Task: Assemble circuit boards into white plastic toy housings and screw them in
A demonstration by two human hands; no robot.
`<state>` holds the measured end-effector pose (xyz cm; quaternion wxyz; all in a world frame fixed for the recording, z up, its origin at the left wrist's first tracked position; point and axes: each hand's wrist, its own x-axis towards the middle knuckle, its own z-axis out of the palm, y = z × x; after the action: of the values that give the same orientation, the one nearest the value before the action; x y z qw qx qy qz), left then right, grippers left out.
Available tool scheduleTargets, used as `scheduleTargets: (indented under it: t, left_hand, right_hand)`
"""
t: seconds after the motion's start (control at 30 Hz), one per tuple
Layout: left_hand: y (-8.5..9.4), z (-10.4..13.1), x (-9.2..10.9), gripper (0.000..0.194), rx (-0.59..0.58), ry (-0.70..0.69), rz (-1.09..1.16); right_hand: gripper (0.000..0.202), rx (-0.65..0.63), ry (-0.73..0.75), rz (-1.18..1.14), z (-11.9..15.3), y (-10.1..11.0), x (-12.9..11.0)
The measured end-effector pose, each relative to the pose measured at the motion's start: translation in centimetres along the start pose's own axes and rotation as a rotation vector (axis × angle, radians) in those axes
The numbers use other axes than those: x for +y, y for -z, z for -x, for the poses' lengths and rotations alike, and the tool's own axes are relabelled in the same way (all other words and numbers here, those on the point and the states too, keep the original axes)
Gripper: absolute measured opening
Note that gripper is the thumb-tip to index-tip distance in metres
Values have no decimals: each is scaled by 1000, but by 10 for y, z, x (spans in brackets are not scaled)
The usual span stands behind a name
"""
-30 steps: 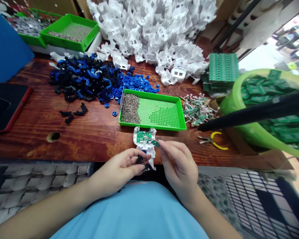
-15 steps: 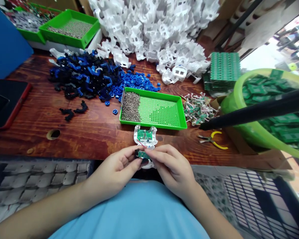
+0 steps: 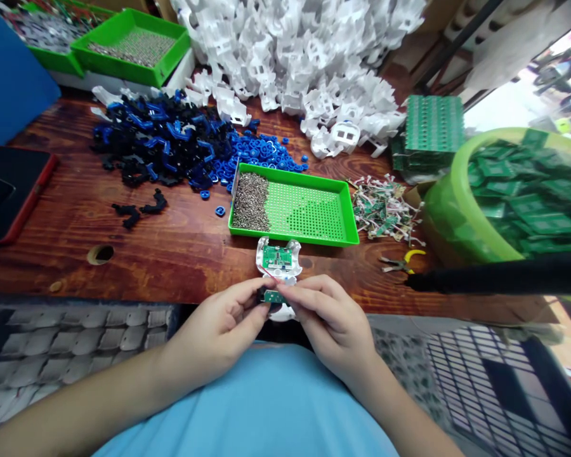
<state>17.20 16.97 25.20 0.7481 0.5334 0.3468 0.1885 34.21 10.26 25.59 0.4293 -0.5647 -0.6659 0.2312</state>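
Note:
Between my two hands, near the table's front edge, is a small green circuit board with a dark part at its left end. My left hand is closed on the board's left side, thumb below and fingers above. The fingertips of my right hand pinch its right end. A thin red wire rises from the board. Just beyond my fingers lies a white plastic shell with a larger green circuit board in it. Another white piece shows under my hands, partly hidden.
Past the shell stands a green tray with small metal screws. Blue and black plastic parts and white shells are heaped behind. At right are wired boards, pliers, a bucket of boards and a black bar.
The black bar at right has swung lower in view, now covering part of the pliers. My hands keep hold of the small board, which is tilted slightly differently.

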Motion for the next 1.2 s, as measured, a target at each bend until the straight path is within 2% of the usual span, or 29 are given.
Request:
scheduleTargets:
  t: [0.13,0.3,0.4,0.6,0.87,1.07,1.2]
  left_hand:
    - [3,2,-2,39,-19,-65,-188]
    - [4,4,-2,40,-1,-128,-389]
    - [4,6,-1,40,2,-163,-450]
    - [3,6,0,41,-6,-147,-434]
    - [4,2,1,42,-26,-62,-358]
    - [6,5,0,44,-40,-40,-327]
    - [9,4,2,43,-91,0,-264]
  right_hand:
    - [40,8,-44,-60,0,0,1]
    - [44,15,2,-15,0,1,1]
    - [44,47,-20,-51,1,1,0]
    - [43,98,-72,-102,3,-2,2]
    - [41,17,-42,-84,2,1,4]
    - [44,-17,51,61,1,1,3]
    - [40,-55,53,118,-1,1,2]
